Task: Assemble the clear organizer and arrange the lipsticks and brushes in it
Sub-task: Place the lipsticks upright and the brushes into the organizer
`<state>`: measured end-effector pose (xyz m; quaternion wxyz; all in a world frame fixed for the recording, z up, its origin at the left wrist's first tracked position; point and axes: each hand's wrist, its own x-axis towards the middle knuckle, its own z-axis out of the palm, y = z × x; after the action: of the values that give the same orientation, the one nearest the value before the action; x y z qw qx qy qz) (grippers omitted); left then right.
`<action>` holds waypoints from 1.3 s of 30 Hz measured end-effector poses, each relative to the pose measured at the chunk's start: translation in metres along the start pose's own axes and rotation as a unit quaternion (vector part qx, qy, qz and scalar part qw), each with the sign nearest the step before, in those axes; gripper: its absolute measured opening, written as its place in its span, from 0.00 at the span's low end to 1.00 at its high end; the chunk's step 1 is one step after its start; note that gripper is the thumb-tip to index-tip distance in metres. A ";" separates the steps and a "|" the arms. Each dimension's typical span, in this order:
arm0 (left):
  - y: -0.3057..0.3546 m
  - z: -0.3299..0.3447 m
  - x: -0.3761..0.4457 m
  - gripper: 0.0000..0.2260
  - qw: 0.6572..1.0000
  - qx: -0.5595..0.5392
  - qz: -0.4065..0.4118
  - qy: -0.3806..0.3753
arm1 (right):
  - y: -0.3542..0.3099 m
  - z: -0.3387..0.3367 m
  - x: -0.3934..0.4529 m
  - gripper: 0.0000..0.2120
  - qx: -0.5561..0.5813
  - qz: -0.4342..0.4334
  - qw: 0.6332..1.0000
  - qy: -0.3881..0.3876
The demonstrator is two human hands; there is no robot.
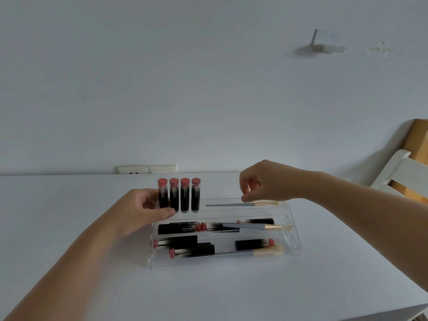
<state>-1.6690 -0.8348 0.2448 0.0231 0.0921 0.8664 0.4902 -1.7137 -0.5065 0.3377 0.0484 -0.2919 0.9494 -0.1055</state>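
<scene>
The clear stepped organizer (294, 247) stands on the white table (69, 205). Several red-capped black lipsticks (184, 196) stand upright at the left of its back tier. A grey-handled brush (231, 205) lies flat in that tier to their right. The middle tier holds lying lipsticks (178, 228) and a second brush (254, 226); the front tier holds more lipsticks (253, 243) and a third brush (264, 252). My left hand (139, 209) grips the organizer's back left end, thumb in front of the upright lipsticks. My right hand (266, 181) hovers just over the back brush, fingers loosely curled downward, holding nothing.
A wall socket (147, 169) sits behind the table's far edge. A white chair (403, 172) and a wooden board (418, 140) stand at the right. The table's near right corner (393, 309) is at the lower right.
</scene>
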 end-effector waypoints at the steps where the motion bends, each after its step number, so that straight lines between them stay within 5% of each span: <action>1: 0.001 0.000 -0.001 0.20 1.000 0.001 -0.002 0.000 | -0.005 0.002 -0.001 0.06 0.017 -0.005 1.000 0.001; 11: 0.015 -0.017 -0.012 0.33 0.997 0.067 -0.026 0.021 | -0.057 0.029 -0.008 0.06 0.007 -0.048 0.999 -0.001; 16: 0.025 -0.038 -0.042 0.28 0.960 0.257 -0.091 0.067 | -0.066 0.042 -0.003 0.16 -0.051 -0.061 0.997 0.022; 19: 0.039 -0.032 -0.062 0.20 0.948 0.290 -0.048 0.121 | -0.069 0.049 0.000 0.17 -0.061 -0.066 0.996 0.022; 23: 0.063 0.001 -0.065 0.10 0.933 0.337 0.075 0.104 | -0.074 0.055 0.003 0.16 -0.061 -0.062 0.996 0.025; 31: 0.055 0.038 -0.052 0.11 0.900 0.414 0.126 0.058 | -0.078 0.060 0.006 0.16 -0.073 -0.058 0.995 0.020; 39: 0.046 0.038 -0.048 0.13 0.905 0.398 0.135 0.063 | -0.071 0.058 0.006 0.15 -0.078 -0.055 0.995 0.012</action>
<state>-1.6102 -0.7886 0.2626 -0.1370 0.1788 0.9683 0.1078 -1.6709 -0.5768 0.2976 0.0085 -0.3458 0.9375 -0.0368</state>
